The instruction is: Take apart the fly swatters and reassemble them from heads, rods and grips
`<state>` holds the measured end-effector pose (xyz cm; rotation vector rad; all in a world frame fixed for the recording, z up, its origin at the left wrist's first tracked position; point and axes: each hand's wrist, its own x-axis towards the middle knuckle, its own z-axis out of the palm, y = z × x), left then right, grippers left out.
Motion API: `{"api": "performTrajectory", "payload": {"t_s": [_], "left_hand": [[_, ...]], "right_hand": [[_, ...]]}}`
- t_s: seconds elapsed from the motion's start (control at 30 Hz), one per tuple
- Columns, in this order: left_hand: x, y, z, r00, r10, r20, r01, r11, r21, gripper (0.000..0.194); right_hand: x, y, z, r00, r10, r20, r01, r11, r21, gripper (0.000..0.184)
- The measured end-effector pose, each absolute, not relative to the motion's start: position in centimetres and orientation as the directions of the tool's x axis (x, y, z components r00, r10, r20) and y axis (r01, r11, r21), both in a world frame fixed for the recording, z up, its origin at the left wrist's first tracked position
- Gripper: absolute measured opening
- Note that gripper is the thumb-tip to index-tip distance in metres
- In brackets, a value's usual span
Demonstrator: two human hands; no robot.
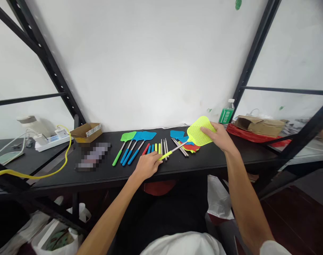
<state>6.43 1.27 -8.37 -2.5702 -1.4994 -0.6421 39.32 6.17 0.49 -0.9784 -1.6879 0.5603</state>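
My right hand (220, 137) grips the edge of a yellow-green fly swatter head (200, 131), held above the black table (71, 173). My left hand (147, 165) pinches the yellow handle (165, 156) of the same swatter, its metal rod (179, 148) running up to the head. Under the raised head lies a pile of loose swatter heads (189, 146), blue, red and yellow. Several loose handles and metal rods (156, 148) lie in a row between my hands. Three assembled swatters (131, 145), one green and two blue, lie further left.
A small cardboard box (86, 132) and a blurred flat item (92, 156) sit at the left. A green bottle (226, 112), a cardboard box (257, 124) on red material stand at the right. A yellow cable (44, 173) crosses the left table. Black rack posts flank the table; bags lie below.
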Motion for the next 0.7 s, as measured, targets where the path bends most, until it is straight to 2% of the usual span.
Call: {"api": "performTrajectory", "payload": {"t_s": [0.2,0.7], "left_hand": [[6.39,1.32,-8.38,0.431,0.809,0.4,0.854,-0.509,0.107,0.023],[6.37,1.16,-8.58,0.427,0.784,0.451,0.848,-0.52,0.101,0.021]], "right_hand": [[38.89,6.04,0.64,-0.122,0.808,0.577,0.386,0.574,-0.722,0.033],[38.39,5.76,0.75,-0.099,0.816,0.57,0.355,0.564,-0.746,0.034]]}}
